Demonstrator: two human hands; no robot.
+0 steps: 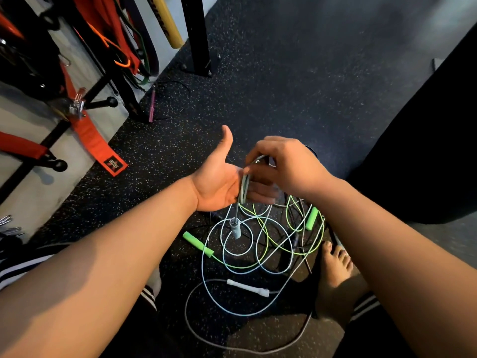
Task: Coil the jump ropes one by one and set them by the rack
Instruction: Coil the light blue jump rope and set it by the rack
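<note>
While the left hand (pixel 219 187) lies flat, fingers straight and thumb up, with pale rope (pixel 244 187) looped round it, the right hand (pixel 286 166) pinches that rope; its handle (pixel 235 229) dangles above the tangled ropes (pixel 311 218) on the floor (pixel 284 86).

Dim indoor shot, lit from overhead. Pale grey wall (pixel 23 192) at left is the brightest patch. Dark speckled rubber floor (pixel 284 86) has a hazy grey sheen top right and goes near black under the forearms. Thin pale blue plastic jump rope (pixel 235 231) and neon green plastic jump rope (pixel 197 243) glow, oversaturated. Right hand (pixel 286 166) slightly motion-blurred. Strong fisheye bend, soft edges.
</note>
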